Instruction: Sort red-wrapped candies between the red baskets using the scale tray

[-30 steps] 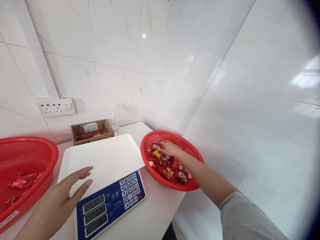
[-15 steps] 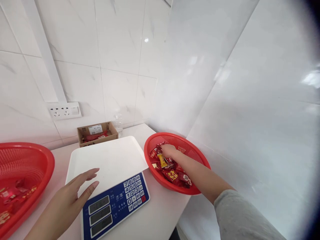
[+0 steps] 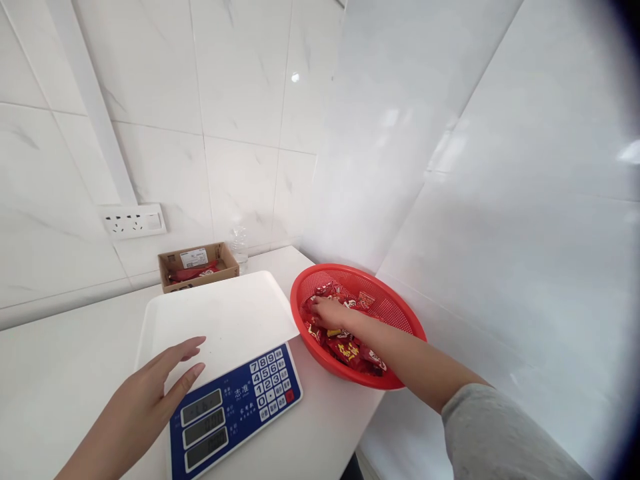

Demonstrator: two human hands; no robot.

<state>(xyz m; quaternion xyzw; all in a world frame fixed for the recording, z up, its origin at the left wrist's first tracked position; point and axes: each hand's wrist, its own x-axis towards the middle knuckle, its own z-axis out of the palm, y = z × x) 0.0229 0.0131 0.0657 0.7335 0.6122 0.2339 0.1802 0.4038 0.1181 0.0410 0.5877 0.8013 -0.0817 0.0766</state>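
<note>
My left hand (image 3: 150,390) hovers over the near left side of a digital scale, fingers apart and holding nothing. The scale has a white weighing tray (image 3: 220,307) with nothing lying on it and a blue keypad panel (image 3: 245,400) with number keys and three displays. To its right, my right hand (image 3: 330,312) reaches into a red plastic basket (image 3: 400,313). Its fingers curl down among red snack packets (image 3: 347,353) with yellow and white print. The fingertips are partly hidden, and which packet they grip does not show.
Behind the scale stands an open cardboard box (image 3: 227,263) with red packets inside. Beside it is a clear plastic bottle (image 3: 240,250). A wall socket (image 3: 133,221) sits above the white table (image 3: 65,353). A tiled wall closes off the right.
The second red basket at the far left has gone from view. My right hand has shifted slightly left and down among the packets, covering most of a yellow one. My left hand stays nearly still.
</note>
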